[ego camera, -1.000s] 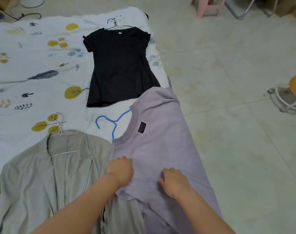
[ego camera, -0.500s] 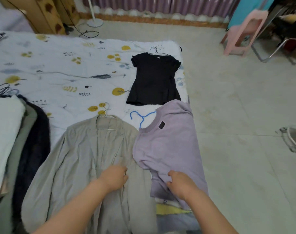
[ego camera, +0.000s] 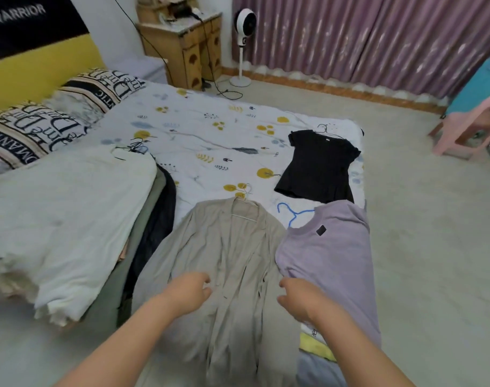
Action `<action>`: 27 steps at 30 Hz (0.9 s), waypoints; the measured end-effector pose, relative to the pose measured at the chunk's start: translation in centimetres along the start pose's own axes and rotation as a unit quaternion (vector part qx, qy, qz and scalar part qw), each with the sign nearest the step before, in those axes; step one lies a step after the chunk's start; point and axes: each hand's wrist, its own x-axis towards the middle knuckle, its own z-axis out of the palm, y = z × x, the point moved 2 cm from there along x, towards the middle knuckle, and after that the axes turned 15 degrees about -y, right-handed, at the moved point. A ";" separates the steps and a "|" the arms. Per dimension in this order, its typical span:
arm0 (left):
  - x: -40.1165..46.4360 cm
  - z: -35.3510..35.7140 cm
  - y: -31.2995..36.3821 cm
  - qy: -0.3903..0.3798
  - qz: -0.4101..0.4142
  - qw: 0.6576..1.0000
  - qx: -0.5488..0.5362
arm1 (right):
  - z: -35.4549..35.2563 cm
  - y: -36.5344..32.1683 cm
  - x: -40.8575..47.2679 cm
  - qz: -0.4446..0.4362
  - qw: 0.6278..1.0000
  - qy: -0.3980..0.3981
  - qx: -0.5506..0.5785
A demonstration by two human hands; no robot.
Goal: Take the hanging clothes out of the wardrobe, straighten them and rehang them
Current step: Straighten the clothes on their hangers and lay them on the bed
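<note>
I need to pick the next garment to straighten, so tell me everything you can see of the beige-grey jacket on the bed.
The beige-grey open-front jacket lies flat, front up, on the white patterned bedsheet, collar away from the camera. It looks like thin, soft fabric, creased along its front edges. A white hanger sits in its neck. The lilac T-shirt adjoins its right side; dark clothes border its left. Both hands hover over its middle, fingers loosely curled, holding nothing.

Between the heaped white padded quilt at left and the lilac cotton T-shirt at right lies only the flat beige open-front cardigan, so hands pass freely above it. Beyond, bare flower-printed white bedsheet stays open up to the black short-sleeved top and blue wire hanger.
</note>
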 end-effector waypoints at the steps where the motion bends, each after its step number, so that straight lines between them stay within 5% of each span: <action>1: -0.8 -0.4 -1.2 0.005 -0.005 1.000 -0.007 | -0.2 -1.5 -0.2 -0.006 1.000 0.003 -0.010; 17: -9.7 -8.9 -32.2 0.067 -0.095 0.991 -0.068 | -0.5 -33.5 5.4 -0.101 0.990 -0.044 -0.083; 27: -5.3 -16.0 -40.5 0.060 -0.103 0.982 -0.143 | -5.4 -41.2 11.7 -0.109 0.989 -0.084 -0.058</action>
